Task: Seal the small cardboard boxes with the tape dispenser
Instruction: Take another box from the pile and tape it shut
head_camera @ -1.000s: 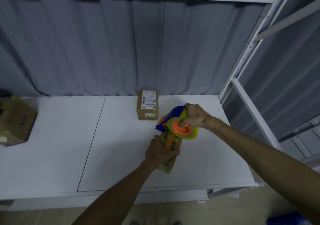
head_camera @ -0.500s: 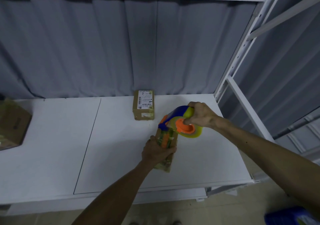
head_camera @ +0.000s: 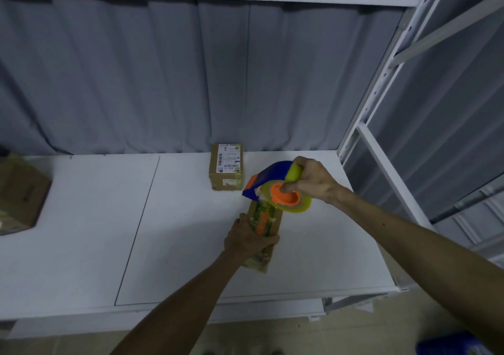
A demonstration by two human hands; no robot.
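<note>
Head view: left hand (head_camera: 246, 241) grips the near end of a small cardboard box (head_camera: 260, 260) on the white shelf (head_camera: 177, 232), fingers curled over its top. Just beyond, right hand (head_camera: 313, 181) holds the tape dispenser (head_camera: 272, 177) by its handle, blue nose down at the box's far end. Farther back, well apart: a labelled box (head_camera: 226, 169). Far left: a larger box (head_camera: 19, 193).
</note>
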